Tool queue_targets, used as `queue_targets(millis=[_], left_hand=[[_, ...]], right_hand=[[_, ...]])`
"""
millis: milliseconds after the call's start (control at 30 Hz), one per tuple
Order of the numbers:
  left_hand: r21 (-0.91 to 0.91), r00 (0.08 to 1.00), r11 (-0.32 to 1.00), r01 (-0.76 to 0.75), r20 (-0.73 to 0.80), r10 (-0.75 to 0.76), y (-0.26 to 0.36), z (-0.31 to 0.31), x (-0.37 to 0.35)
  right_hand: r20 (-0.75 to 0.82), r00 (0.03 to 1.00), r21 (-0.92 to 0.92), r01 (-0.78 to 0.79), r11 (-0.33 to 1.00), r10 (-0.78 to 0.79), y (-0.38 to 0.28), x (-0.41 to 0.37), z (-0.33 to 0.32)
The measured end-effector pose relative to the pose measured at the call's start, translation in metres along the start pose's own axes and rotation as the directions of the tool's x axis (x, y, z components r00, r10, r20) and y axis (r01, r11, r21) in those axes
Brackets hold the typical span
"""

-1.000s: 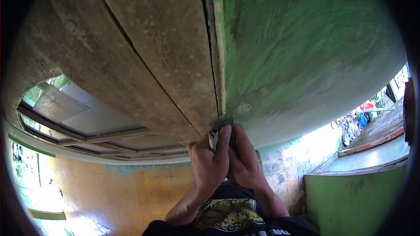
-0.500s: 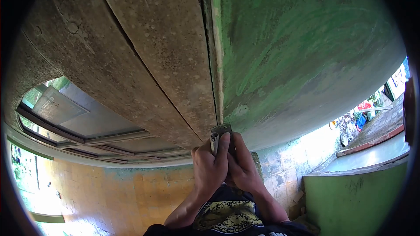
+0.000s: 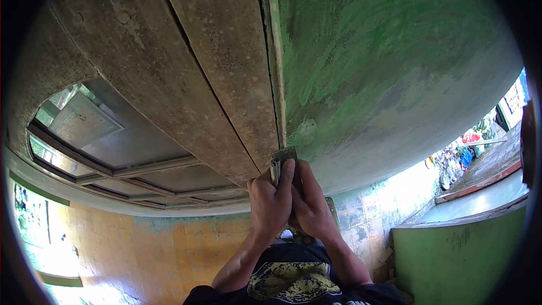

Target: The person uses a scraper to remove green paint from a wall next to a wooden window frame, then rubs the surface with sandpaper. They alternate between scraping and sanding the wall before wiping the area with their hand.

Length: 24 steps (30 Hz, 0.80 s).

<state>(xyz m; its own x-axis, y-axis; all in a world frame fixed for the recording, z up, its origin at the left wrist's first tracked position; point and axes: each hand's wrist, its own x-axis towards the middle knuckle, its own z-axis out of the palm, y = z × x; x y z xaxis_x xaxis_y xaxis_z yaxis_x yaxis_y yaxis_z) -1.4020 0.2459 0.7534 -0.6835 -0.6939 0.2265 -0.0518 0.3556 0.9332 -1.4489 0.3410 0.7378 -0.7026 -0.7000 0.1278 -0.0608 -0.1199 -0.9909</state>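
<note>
Looking up through the head camera, I have both hands raised to the seam (image 3: 274, 68) that runs overhead between the brown panel (image 3: 214, 62) and the green surface (image 3: 384, 51). My left hand (image 3: 270, 206) is wrapped tight around the scraper (image 3: 285, 155), with one finger laid along its tubular handle, and my right hand (image 3: 310, 209) is clasped over the other side of the same handle, so the two press together just below the seam's near end. The scraper's flat blade stands up out of my fists and touches the overhead surface right at the seam, on its green side as far as I can tell. It looks to me like a light, stiff tool: a thin metal blade that should flex a little at the edge, and a hard handle narrow enough to need a full grip low down, well clear of the blade. The handle's worn metal may be slick, so two hands seem sensible. Left of the seam a window frame (image 3: 107, 152) sits above a tiled wall (image 3: 158, 248); right of the seam stands a low green wall (image 3: 457, 254).
</note>
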Motion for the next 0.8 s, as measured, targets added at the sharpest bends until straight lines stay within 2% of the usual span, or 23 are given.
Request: queue_targets(millis=[267,333,533,800], left_hand=[[-0.008,1.000,1.000,0.012,-0.023,-0.012,-0.006,0.004,-0.001],[0.005,0.999,0.999,-0.034,-0.026,0.034,-0.008,0.004,-0.003],[0.002,1.000,1.000,0.000,0.008,0.000,-0.011,0.004,-0.002],[0.019,1.000,0.999,-0.028,0.006,0.028,-0.009,0.001,-0.002]], right_hand=[[0.003,1.000,-0.009,-0.007,1.000,0.007,0.010,0.002,-0.002],[-0.007,1.000,-0.022,0.011,1.000,-0.011,0.008,0.001,-0.001],[0.014,1.000,0.020,-0.028,0.999,0.028,0.009,0.001,-0.003],[-0.018,1.000,-0.009,0.026,1.000,-0.026,0.017,0.001,0.001]])
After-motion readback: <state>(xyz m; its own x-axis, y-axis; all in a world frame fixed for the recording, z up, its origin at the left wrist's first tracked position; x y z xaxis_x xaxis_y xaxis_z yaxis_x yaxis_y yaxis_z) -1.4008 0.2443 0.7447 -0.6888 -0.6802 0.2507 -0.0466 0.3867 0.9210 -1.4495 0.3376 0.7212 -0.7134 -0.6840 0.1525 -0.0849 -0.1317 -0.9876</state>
